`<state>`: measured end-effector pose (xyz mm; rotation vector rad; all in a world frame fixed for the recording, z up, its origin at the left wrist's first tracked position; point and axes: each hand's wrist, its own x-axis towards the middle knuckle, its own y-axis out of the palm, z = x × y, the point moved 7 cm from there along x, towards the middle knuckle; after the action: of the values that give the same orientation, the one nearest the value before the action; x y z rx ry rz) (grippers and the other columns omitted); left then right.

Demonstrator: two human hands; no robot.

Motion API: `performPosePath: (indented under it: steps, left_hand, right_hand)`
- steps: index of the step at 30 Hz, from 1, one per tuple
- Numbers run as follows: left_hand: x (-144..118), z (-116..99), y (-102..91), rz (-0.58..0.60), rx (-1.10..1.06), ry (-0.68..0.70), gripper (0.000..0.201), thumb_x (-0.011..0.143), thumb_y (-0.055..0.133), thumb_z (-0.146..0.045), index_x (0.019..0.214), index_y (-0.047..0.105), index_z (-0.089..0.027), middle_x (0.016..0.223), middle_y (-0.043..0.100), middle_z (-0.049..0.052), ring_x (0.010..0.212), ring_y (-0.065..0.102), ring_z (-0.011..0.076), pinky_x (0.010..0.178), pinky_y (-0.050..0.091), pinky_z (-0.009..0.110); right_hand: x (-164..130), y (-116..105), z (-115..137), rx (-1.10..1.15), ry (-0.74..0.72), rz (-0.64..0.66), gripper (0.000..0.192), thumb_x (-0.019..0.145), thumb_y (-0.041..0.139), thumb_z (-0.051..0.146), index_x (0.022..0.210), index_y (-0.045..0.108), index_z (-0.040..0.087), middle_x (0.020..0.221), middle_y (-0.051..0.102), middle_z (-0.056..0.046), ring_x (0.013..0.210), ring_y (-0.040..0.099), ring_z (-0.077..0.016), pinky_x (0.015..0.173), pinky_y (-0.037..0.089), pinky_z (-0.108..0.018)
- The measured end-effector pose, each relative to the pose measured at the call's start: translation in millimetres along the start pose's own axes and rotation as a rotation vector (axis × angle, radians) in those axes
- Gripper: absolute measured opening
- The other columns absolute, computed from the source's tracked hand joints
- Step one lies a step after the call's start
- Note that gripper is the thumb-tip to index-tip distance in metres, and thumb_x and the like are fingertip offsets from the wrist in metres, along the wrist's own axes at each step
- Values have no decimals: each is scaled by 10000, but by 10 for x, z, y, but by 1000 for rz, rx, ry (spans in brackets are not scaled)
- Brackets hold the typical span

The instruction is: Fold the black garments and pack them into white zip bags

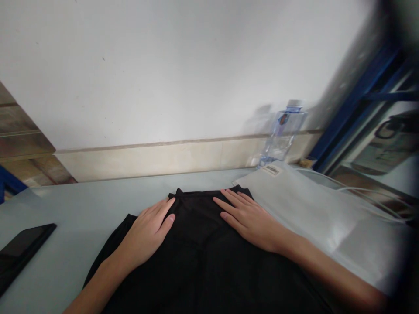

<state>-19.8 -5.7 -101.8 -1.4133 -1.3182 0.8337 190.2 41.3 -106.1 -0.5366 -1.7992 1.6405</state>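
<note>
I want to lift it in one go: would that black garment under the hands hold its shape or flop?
The black garment probably flops: it lies flat and thin under the left hand and right hand, its edge softly curved. Likely light. It may slide on the smooth table.

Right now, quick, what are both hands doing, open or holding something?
Left hand: open, flat on the black fabric garment, gripping nothing.
Right hand: open, palm down on the same garment, gripping nothing.

Black garment [203, 261] and phone [22, 248] cut off; blurred bottle [283, 135].
</note>
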Motion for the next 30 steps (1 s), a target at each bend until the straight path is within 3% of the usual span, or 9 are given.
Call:
performPosePath:
  steps: [10, 13, 17, 19, 22, 25, 27, 30]
  left_hand:
    - [-51, 4, 18, 29, -11, 6, 464, 937, 304, -354, 1362, 379, -185, 1389, 455, 58, 1264, 429, 215, 1061, 334, 439]
    - [-56, -5, -62, -69, -43, 27, 374, 932, 338, -325, 1261, 485, -225, 1314, 531, 49, 1214, 476, 208, 1033, 369, 438]
    - [-96, -38, -273, -273, -98, 65, 195, 900, 411, -261, 921, 602, -223, 1194, 588, 56, 1097, 542, 209, 934, 446, 399]
    - [-122, -88, -346, -321, -101, 118, 178, 888, 428, -218, 795, 580, -210, 1146, 601, 60, 1037, 562, 201, 883, 464, 370]
    - [-153, -200, -383, -335, -90, 247, 183, 871, 436, -144, 737, 547, -201, 1033, 630, 48, 992, 568, 183, 850, 454, 337]
    - [-171, -264, -360, -320, -92, 328, 161, 854, 458, -104, 755, 540, -201, 995, 627, 30, 993, 557, 168, 852, 435, 308]
    - [-173, -272, -334, -303, -92, 346, 149, 851, 473, -100, 766, 538, -204, 993, 619, 21, 993, 551, 159, 850, 425, 290]
    - [-181, -271, -304, -279, -84, 372, 126, 850, 493, -108, 789, 538, -208, 988, 610, 14, 993, 542, 154, 854, 412, 280]
  right_hand:
    - [-27, 4, -22, 60, 12, 42, 478, 960, 281, 406, 1393, 375, 224, 1451, 332, -146, 1345, 261, -293, 1063, 285, -513]
    - [-27, 22, -32, 76, 11, 53, 479, 959, 281, 408, 1391, 378, 226, 1451, 333, -152, 1341, 274, -300, 1049, 296, -532]
    - [-38, -61, -12, 169, 5, -8, 421, 948, 337, 360, 1306, 496, 207, 1424, 385, -151, 1331, 304, -300, 1043, 312, -527]
    - [-43, -193, 29, 297, -7, -95, 331, 939, 360, 289, 1131, 611, 188, 1370, 451, -131, 1324, 317, -276, 1048, 324, -477]
    - [-52, -372, 114, 626, 0, -148, 240, 929, 395, 239, 900, 630, 196, 1187, 578, -85, 1209, 454, -213, 989, 390, -359]
    - [-69, -409, 233, 1006, 48, -53, 195, 922, 453, 283, 882, 629, 210, 937, 648, -31, 924, 593, -146, 827, 452, -270]
    - [-92, -371, 323, 1198, 78, 39, 199, 914, 482, 319, 892, 642, 203, 796, 647, -8, 764, 593, -117, 718, 448, -237]
    - [-127, -303, 413, 1356, 108, 130, 223, 889, 528, 356, 877, 658, 175, 703, 632, -2, 679, 560, -99, 645, 414, -219]
